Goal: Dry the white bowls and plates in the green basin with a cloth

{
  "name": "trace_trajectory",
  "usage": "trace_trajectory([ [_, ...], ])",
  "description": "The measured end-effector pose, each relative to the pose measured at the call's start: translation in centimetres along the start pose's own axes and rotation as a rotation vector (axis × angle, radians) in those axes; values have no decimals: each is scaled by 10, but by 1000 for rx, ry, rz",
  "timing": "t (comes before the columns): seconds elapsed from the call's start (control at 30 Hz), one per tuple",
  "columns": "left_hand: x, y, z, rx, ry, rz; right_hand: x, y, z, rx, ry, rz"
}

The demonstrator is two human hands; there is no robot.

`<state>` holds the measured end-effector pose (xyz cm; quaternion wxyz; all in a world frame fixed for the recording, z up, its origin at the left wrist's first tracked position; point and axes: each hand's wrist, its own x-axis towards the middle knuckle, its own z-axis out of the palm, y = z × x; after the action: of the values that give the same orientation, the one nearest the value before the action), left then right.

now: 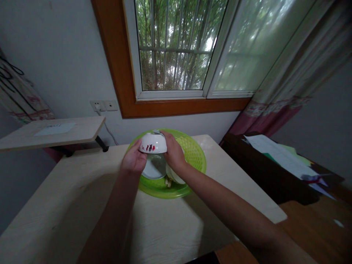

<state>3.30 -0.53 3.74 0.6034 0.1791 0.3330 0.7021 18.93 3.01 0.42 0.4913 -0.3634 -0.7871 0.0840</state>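
A white bowl (153,143) with red and black marks is held upside down between both hands above a round green basket (195,158) on the pale table (82,190). My left hand (134,160) grips the bowl's left side, fingers curled round its rim. My right hand (173,153) clasps its right side. Below the bowl, inside the basket, lie a white plate (153,168) and another white dish (175,177), partly hidden by my right wrist.
A small wooden side table (82,130) with a sheet of paper stands at the left by the wall. A dark desk (264,168) with papers sits to the right, a curtain behind it. The window is straight ahead above the basket.
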Motion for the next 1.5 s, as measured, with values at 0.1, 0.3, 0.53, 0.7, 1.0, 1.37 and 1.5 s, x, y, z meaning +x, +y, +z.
trace_trajectory([
  [0.1, 2, 5, -4, -16, 4, 13, 1, 0, 3, 11, -31, -70],
  [0.3, 3, 8, -4, 6, 41, 50, 1, 0, 0, 82, -86, -169],
  [0.53, 2, 14, -4, -60, 50, 55, -1, -10, -13, 164, -167, -188],
  [0.7, 3, 18, -7, -220, 45, 21, -2, -16, -18, 213, -150, -232],
  [1.0, 11, 5, -17, -116, -215, -15, -2, -21, -14, 140, -117, -413],
  [1.37, 13, 11, -34, 180, -467, -75, 4, -14, -14, -1, -114, -297],
  [1.5, 17, 7, -39, 218, -444, -63, 5, -3, -10, 114, -89, -110],
])
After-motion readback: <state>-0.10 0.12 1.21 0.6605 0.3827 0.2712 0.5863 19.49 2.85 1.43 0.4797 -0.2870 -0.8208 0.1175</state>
